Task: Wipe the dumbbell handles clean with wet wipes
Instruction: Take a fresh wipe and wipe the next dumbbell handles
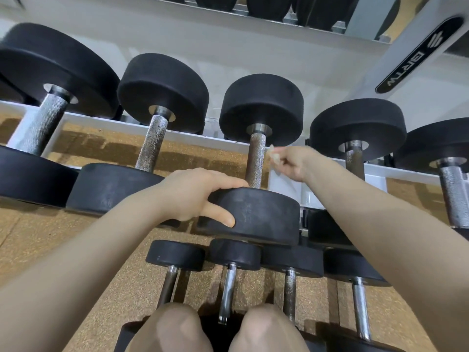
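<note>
A black dumbbell rests on the white rack in the middle of the view, its knurled steel handle [256, 161] running between a far head [261, 107] and a near head [264, 214]. My left hand [195, 194] grips the top edge of the near head, thumb down its face. My right hand [291, 160] pinches a small crumpled wet wipe [275, 154] just right of the handle, close to it; contact cannot be told.
More dumbbells lie on the same white rack [177, 135]: two larger ones at left [152, 146], two at right [355, 158]. A lower row of small dumbbells with chrome handles [227, 290] sits below. My knees [177, 326] are at the bottom edge. Cork-coloured floor lies under the rack.
</note>
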`<state>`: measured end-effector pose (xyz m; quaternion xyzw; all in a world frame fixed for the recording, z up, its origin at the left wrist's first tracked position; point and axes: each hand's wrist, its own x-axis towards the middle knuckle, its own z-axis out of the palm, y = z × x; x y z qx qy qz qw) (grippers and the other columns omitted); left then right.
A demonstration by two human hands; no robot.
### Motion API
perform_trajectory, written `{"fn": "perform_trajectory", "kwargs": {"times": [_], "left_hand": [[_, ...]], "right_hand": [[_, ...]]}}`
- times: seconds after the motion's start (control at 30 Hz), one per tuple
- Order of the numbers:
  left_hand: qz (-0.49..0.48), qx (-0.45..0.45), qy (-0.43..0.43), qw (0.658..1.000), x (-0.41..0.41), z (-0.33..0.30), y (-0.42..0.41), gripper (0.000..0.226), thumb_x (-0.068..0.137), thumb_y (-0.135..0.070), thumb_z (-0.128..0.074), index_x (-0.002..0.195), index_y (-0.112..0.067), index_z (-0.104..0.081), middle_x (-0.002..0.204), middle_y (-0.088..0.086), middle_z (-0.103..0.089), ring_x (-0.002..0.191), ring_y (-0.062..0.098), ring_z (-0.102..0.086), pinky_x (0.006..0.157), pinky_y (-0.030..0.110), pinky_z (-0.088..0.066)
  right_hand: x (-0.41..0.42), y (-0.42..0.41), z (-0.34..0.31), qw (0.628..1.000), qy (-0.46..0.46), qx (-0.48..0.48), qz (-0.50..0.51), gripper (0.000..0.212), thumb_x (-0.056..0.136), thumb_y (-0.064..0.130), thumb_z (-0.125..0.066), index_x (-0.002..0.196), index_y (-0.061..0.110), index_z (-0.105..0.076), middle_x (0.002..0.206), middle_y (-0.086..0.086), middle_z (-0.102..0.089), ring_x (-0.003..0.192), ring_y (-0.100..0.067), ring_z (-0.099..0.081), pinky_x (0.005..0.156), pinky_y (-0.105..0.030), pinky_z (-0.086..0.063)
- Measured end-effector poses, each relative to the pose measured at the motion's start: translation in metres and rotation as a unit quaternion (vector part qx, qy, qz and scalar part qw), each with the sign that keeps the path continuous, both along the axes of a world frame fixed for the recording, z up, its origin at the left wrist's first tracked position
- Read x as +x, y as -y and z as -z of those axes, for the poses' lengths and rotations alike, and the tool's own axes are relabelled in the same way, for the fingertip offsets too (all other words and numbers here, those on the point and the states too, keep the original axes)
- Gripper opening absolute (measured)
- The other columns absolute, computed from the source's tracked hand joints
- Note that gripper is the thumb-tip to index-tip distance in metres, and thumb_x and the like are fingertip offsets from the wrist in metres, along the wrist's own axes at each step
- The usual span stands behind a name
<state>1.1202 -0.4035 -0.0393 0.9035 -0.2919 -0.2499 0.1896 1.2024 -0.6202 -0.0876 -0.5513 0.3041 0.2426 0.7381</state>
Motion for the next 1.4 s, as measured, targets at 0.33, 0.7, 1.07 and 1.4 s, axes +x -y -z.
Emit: {"fn": "perform_trajectory", "kwargs": {"times": [0.33, 0.7, 1.07, 1.4], "left_hand": [[-0.008, -0.029, -0.021, 0.999, 0.002, 0.002, -0.001, 0.068, 0.071, -0.052, -0.066, 0.133, -0.048, -0.038, 0.123, -0.02, -0.051, 0.115, 0.008, -0.045, 0.093, 0.033, -0.039], [-0.017, -0.015, -0.029, 0.999, 0.001, 0.001, -0.001, 0.073, 0.063, -0.061, -0.059, 0.132, -0.048, -0.038, 0.127, -0.017, -0.051, 0.116, 0.009, -0.045, 0.095, 0.037, -0.039], [-0.021, -0.011, -0.042, 0.999, 0.0, 0.0, -0.001, 0.075, 0.06, -0.063, -0.055, 0.132, -0.05, -0.037, 0.126, -0.018, -0.05, 0.117, 0.009, -0.045, 0.097, 0.039, -0.039], [-0.02, -0.022, -0.028, 0.999, 0.004, 0.003, -0.001, 0.068, 0.067, -0.055, -0.066, 0.13, -0.052, -0.039, 0.129, -0.016, -0.051, 0.119, 0.011, -0.044, 0.098, 0.04, -0.038]], "right_hand": [[-0.029, -0.001, 0.008, 0.976, 0.03, -0.169, -0.137, 0.029, 0.085, -0.007, -0.049, 0.07, 0.016, -0.057, 0.052, 0.005, -0.056, 0.053, -0.006, -0.051, 0.051, -0.012, -0.041], [-0.026, 0.003, 0.001, 0.953, 0.126, -0.242, -0.133, 0.023, 0.08, -0.006, -0.051, 0.061, 0.007, -0.053, 0.06, -0.011, -0.051, 0.055, -0.016, -0.046, 0.072, -0.028, -0.039], [-0.054, -0.005, -0.006, 0.885, 0.058, -0.323, -0.331, 0.025, 0.08, -0.008, -0.056, 0.061, 0.009, -0.055, 0.05, -0.004, -0.055, 0.045, -0.012, -0.048, 0.042, -0.014, -0.035], [-0.04, -0.018, -0.005, 0.973, 0.054, -0.192, -0.114, 0.035, 0.084, -0.017, -0.038, 0.063, 0.009, -0.048, 0.061, -0.003, -0.052, 0.055, -0.009, -0.05, 0.046, -0.012, -0.048]]}}
